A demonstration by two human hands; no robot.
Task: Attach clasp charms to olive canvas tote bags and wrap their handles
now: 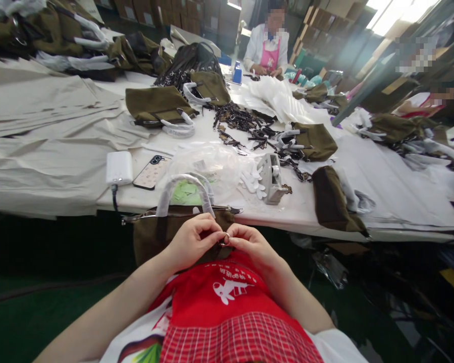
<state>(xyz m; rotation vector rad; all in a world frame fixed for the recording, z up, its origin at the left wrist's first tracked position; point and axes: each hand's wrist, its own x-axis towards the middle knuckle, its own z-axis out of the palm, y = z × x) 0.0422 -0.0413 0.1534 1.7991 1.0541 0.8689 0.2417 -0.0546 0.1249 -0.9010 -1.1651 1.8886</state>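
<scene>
Close to my body, at the table's front edge, is an olive-green handbag point(147, 241) with a zip along its top and handles point(185, 182) wrapped in white film. In front of it my left hand point(196, 238) and my right hand point(249, 243) meet, thumbs and forefingers pinched together. Between the fingertips they hold a small metal ring point(224, 241). Whether the ring is fastened to the bag is hidden by my fingers. Behind the handles lie light-green slips point(186, 192) and crumpled clear plastic bags point(212, 164).
A grey tape dispenser point(271, 179) stands right of the plastic. To the left lie a phone point(151, 171) and a white power bank point(119, 168) with a cable. More olive bags point(157, 103) and a heap of dark straps point(238, 118) cover the table. A co-worker point(268, 45) works across it.
</scene>
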